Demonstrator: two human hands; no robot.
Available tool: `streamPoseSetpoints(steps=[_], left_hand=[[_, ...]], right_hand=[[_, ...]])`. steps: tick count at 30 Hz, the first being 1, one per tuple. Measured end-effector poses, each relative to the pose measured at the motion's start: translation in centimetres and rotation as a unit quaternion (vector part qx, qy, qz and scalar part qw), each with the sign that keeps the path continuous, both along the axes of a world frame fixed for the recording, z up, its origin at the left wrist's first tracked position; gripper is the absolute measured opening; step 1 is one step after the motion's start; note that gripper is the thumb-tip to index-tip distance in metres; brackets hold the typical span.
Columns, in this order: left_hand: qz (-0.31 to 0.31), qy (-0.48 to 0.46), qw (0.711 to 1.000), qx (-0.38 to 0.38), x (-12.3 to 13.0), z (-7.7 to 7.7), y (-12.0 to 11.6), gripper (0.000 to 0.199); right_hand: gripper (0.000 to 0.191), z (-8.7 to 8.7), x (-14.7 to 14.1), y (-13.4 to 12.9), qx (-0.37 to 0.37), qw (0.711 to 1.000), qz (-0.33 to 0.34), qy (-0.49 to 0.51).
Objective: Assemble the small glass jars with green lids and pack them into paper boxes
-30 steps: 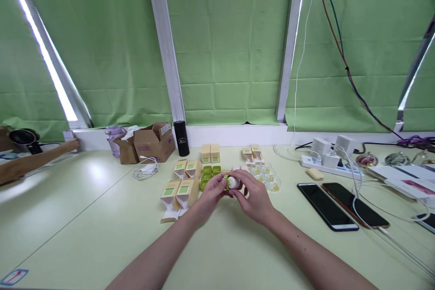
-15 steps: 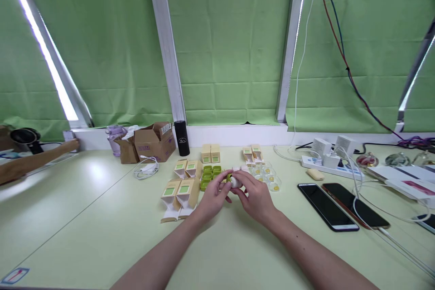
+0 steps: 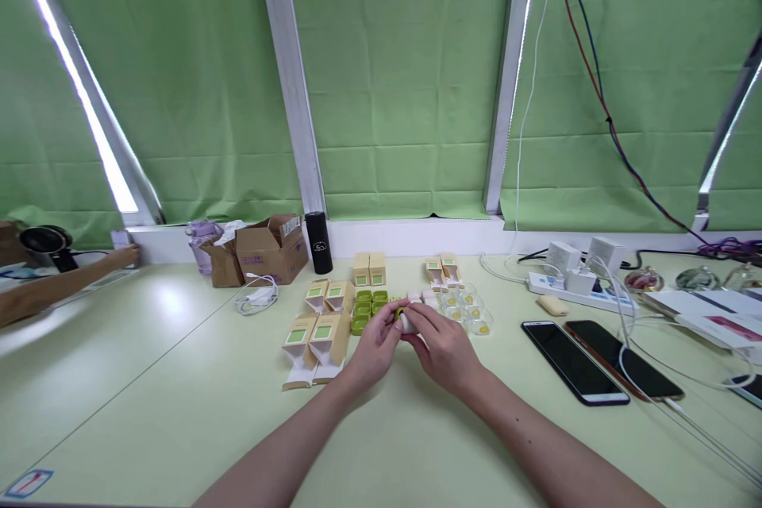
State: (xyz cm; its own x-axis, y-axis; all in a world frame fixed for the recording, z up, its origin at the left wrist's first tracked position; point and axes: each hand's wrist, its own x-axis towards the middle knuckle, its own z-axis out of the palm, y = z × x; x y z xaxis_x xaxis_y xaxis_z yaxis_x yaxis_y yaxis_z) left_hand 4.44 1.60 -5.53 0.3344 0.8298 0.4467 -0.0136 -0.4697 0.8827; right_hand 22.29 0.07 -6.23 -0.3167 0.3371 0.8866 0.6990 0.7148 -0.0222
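Between my two hands is a small white jar with a green part (image 3: 407, 323). My left hand (image 3: 376, 343) grips it from the left, and the fingers of my right hand (image 3: 444, 345) close on it from the right and above. Just behind my left hand sit several green square cups (image 3: 363, 308). Clear plastic domes with yellow centres (image 3: 467, 308) lie beyond my right hand, with white jars (image 3: 429, 298) next to them. Opened cream boxes with green labels (image 3: 321, 333) stand to the left.
More cream boxes stand behind, at centre (image 3: 369, 269) and right (image 3: 444, 271). A black bottle (image 3: 319, 243) and cardboard box (image 3: 271, 252) are back left. Two phones (image 3: 575, 363) (image 3: 622, 359), white cables and a power strip (image 3: 583, 294) lie on the right.
The jar has turned between my fingers, and less of its white side shows. My right fingers have shifted slightly over it.
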Motion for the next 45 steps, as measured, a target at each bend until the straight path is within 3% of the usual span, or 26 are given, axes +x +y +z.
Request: streamPoseSetpoints(steps=[8,16,26,33,45], left_hand=[[0.011,-0.053,0.998,-0.008,0.89,-0.13,-0.21,0.051],[0.020,-0.047,0.999,-0.004,0.89,-0.28,-0.18,0.050],[-0.022,-0.060,0.998,-0.024,0.90,-0.44,-0.11,0.076],[0.005,-0.043,0.999,-0.023,0.96,-0.54,0.12,0.069],[0.015,-0.040,0.999,-0.023,0.92,-0.56,0.24,0.066]], right_hand=[[0.036,0.67,-0.24,-0.29,0.028,1.000,0.003,-0.001],[0.040,0.45,-0.24,-0.13,0.013,1.000,-0.007,-0.009],[0.042,0.03,-0.12,0.09,0.023,1.000,-0.010,-0.006],[0.030,0.08,-0.27,0.15,0.029,1.000,-0.004,0.005],[0.034,-0.28,-0.27,0.41,0.023,1.000,0.001,0.013]])
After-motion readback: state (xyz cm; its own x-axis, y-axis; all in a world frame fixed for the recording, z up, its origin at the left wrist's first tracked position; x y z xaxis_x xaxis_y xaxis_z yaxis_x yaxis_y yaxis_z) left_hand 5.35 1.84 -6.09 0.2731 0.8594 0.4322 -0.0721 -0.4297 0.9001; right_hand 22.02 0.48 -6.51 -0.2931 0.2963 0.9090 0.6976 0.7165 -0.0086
